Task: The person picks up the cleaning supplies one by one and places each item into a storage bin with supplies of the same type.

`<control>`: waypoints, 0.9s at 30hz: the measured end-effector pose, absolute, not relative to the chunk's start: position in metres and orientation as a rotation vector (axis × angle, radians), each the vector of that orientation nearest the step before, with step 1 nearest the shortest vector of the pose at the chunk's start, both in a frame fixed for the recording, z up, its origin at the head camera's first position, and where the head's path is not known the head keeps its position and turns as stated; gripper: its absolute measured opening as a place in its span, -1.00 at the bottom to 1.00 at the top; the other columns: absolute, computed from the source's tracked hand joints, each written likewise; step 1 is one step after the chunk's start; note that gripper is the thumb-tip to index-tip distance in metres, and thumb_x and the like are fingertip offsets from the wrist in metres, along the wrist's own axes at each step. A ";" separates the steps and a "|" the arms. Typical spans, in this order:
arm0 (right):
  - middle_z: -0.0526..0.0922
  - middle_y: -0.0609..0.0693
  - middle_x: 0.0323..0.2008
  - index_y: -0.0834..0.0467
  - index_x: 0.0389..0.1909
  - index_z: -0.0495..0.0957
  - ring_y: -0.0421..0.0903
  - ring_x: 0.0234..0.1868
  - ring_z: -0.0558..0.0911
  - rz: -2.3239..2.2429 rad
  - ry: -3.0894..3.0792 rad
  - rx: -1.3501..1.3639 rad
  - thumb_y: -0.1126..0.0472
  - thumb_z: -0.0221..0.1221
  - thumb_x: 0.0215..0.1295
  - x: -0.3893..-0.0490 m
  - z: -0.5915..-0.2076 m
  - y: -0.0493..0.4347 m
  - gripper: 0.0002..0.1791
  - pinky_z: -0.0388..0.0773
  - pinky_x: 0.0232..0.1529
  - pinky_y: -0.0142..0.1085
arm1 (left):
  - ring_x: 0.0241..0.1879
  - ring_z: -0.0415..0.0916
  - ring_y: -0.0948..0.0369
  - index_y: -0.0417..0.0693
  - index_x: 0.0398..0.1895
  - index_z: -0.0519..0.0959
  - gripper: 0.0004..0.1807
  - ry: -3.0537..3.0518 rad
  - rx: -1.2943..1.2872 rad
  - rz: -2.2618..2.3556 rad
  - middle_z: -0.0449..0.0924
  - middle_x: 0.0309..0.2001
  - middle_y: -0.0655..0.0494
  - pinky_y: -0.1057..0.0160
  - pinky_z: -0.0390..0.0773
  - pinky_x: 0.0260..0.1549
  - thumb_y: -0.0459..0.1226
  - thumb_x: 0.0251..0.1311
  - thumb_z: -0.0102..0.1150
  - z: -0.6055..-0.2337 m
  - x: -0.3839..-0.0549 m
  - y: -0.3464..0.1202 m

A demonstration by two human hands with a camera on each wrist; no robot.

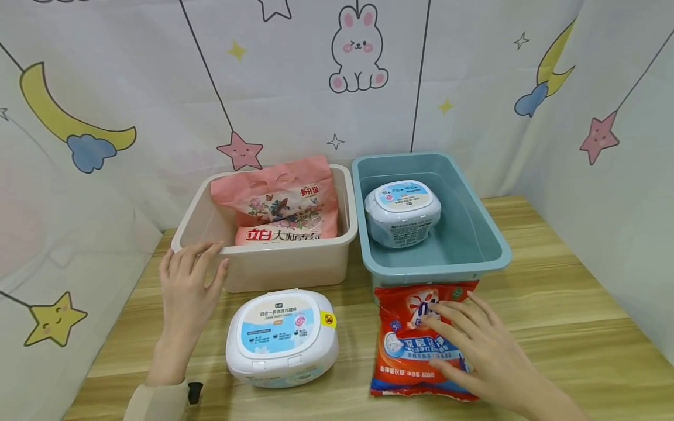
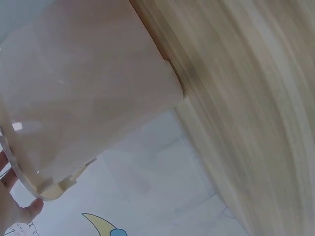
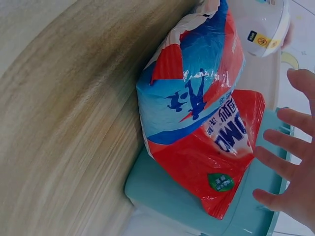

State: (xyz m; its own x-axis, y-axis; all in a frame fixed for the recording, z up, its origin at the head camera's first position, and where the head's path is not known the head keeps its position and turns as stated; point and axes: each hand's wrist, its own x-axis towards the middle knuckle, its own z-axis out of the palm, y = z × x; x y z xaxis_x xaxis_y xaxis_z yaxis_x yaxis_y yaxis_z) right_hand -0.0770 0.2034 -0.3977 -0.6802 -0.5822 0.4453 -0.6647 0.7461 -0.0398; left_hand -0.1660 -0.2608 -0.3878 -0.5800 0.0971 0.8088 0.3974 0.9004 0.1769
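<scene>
- white cloth backdrop (image 1: 474,52), printed with a cartoon rabbit (image 1: 358,61), stands behind a wood-grain table (image 1: 568,316).
- toward the table's far edge, side by side: cream bin (image 1: 286,269) on the left, blue-green bin (image 1: 434,271) on the right.
- cream bin contents: pink bag lettered 立白 (image 1: 281,207), its top end up by the far rim.
- blue-green bin contents: white lidded tub (image 1: 402,219), near the left wall.
- similar front tub (image 1: 281,339), white with a yellow sticker, sits on the table before the cream bin's front wall.
- red omo detergent bag (image 1: 405,339): on the table, outside both bins, top end at the blue-green bin's front wall.
- left hand (image 1: 188,286): fingers loosely spread, resting on the cream bin's rim at its front-left corner.
- right hand (image 1: 487,348): fingers spread over the bag's right side, pinching nothing; contact cannot be told.
- judgement: step in hand looks like getting hold of the bag. contents probably shift, so a broad grip across its body should beat a pinch at the sealed top.
- low end likely carries the weight; best supported from below. left hand should press lightly, lest the bin tip.
</scene>
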 end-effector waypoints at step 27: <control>0.53 -0.23 0.15 -0.20 0.25 0.44 -0.20 0.11 0.45 0.176 -2.666 0.938 -0.38 0.22 0.06 -0.073 -0.411 0.210 -0.28 0.51 0.05 -0.08 | -0.04 0.40 -0.18 -0.21 -0.12 0.61 -0.59 -2.116 -0.311 -0.445 0.55 -0.14 -0.20 -0.31 0.12 0.26 -0.02 0.33 0.08 -0.389 -0.169 -0.257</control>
